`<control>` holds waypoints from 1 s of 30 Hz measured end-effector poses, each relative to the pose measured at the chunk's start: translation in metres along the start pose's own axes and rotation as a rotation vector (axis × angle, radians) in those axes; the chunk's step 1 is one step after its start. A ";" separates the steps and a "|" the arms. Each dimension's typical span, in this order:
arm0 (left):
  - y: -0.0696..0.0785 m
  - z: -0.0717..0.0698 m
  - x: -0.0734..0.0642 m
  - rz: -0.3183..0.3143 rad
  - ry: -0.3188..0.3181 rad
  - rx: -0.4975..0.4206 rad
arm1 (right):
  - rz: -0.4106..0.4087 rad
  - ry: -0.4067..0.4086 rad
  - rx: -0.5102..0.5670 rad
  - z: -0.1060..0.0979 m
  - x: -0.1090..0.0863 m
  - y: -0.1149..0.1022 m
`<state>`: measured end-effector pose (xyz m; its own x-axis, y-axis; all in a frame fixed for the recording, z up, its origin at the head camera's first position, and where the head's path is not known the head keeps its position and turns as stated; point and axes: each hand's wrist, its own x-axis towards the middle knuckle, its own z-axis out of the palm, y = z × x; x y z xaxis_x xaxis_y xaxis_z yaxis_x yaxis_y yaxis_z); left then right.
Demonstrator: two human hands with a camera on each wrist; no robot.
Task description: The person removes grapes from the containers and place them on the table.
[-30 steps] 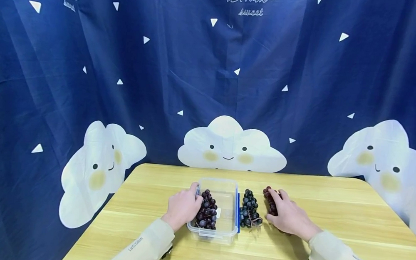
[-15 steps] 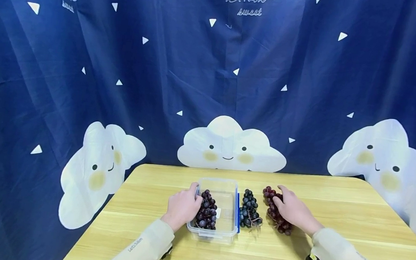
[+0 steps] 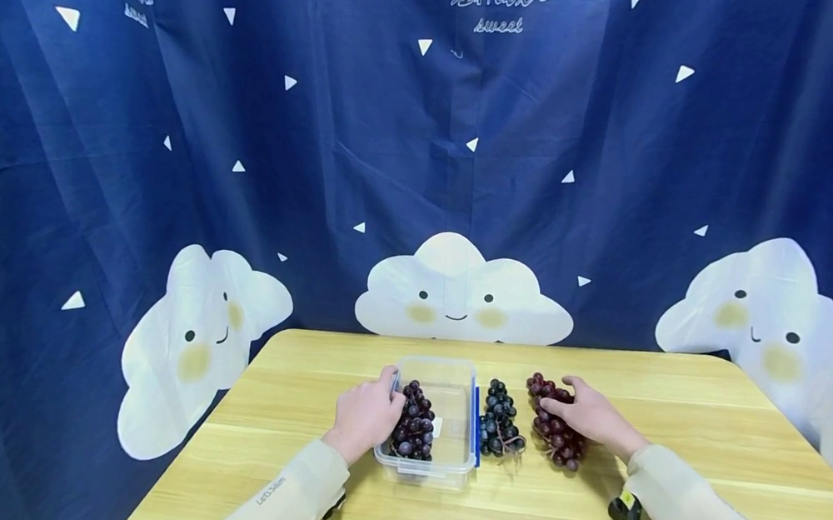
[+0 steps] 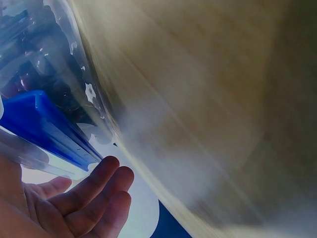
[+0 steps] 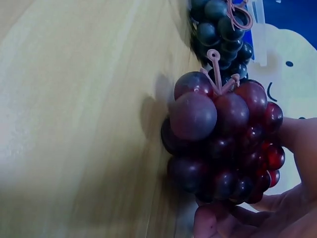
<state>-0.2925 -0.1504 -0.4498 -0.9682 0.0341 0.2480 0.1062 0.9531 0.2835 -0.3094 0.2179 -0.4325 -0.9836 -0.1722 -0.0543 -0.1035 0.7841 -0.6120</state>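
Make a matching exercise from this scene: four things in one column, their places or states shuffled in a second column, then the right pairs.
1. red grape bunch
2. dark blue grape bunch
3. purple grape bunch
4. left hand

A. lies inside the clear container
B. held by the right hand
C. rests on the container's left wall
D. lies on the table between container and red bunch

Pairs: 1-B, 2-D, 3-A, 4-C

Head view high and frontal; wrist views close, table-level.
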 end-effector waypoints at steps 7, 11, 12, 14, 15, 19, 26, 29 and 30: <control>0.000 0.000 -0.001 0.000 0.006 0.002 | 0.005 -0.032 0.015 0.002 0.001 -0.002; 0.000 0.000 0.000 -0.006 0.001 0.003 | -0.007 -0.036 0.021 0.003 0.003 -0.002; 0.000 0.000 0.000 -0.007 0.000 0.002 | -0.005 -0.035 0.026 0.004 0.003 -0.002; 0.000 0.000 0.000 -0.008 -0.001 0.003 | -0.003 -0.033 0.027 0.004 0.003 -0.003; 0.000 0.000 0.000 -0.008 -0.001 0.004 | -0.003 -0.031 0.030 0.004 0.003 -0.003; 0.000 0.000 0.000 -0.009 -0.003 0.005 | -0.011 -0.018 0.034 0.006 0.004 0.000; 0.000 0.000 0.000 -0.005 0.000 0.000 | -0.054 0.038 0.003 0.010 0.005 0.004; 0.000 0.001 0.000 -0.004 0.002 -0.001 | -0.068 0.054 -0.016 0.011 0.004 0.003; 0.000 0.000 0.000 -0.004 0.003 -0.001 | -0.077 0.062 -0.026 0.011 0.004 0.002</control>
<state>-0.2929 -0.1500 -0.4502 -0.9679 0.0299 0.2495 0.1029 0.9530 0.2849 -0.3117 0.2127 -0.4426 -0.9797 -0.1963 0.0412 -0.1822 0.7852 -0.5918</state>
